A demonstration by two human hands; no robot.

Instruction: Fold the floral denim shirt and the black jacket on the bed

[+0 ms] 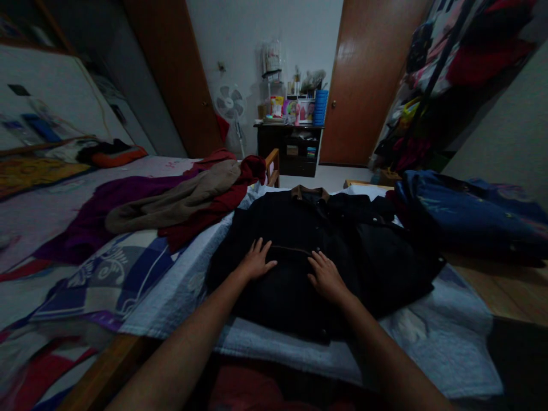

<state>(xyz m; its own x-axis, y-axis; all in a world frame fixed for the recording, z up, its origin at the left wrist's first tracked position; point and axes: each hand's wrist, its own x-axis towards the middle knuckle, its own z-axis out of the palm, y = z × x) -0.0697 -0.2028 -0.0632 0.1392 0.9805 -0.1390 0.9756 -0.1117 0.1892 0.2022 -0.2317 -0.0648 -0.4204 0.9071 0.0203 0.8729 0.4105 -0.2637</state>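
Note:
A black jacket (282, 220) with a brown collar lies spread out on a light blue cloth (274, 346), its collar at the far side. Snap buttons run down its front edge. My left hand (256, 260) rests flat on the left part of the jacket, fingers stretched out. Palm down, my right hand (326, 275) touches the jacket close to its buttoned edge, with the fingers reaching forward. Neither hand grips anything. The right half of the jacket is folded open, its sleeve lying on the cloth.
Left of the cloth, a bed holds a grey-brown garment (175, 200), a purple cloth (98, 200) and a blue patterned pillow (107, 274). Folded blue clothes (462, 205) are stacked on the right. Farther back stand a white fan (231, 103) and a dark cabinet (286, 154).

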